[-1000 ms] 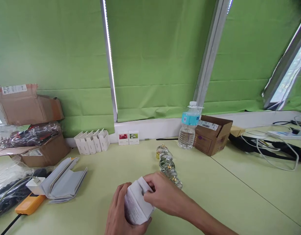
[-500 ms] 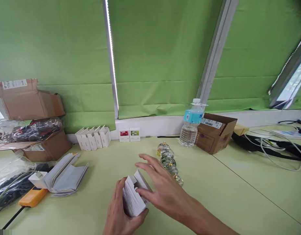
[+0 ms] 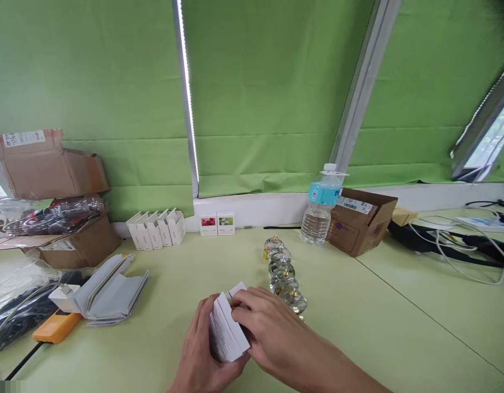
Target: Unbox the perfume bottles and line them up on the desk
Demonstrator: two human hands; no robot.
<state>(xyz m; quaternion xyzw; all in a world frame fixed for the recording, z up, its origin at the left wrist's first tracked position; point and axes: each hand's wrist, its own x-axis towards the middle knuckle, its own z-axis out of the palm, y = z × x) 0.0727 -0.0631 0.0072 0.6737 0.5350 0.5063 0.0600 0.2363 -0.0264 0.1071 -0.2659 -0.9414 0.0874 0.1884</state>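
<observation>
Firmly, the left hand grips a small white printed box over the table — the right hand bends its fingers at the top, grip unclear — near glass ornaments.

White printed box, tilted, gripped in left hand

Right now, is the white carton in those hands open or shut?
Open, apparently: a raised flap shows on the white carton, though the right hand partly covers its top.

White box in the left hand, right hand at its open end, clear glass objects nearby
</observation>
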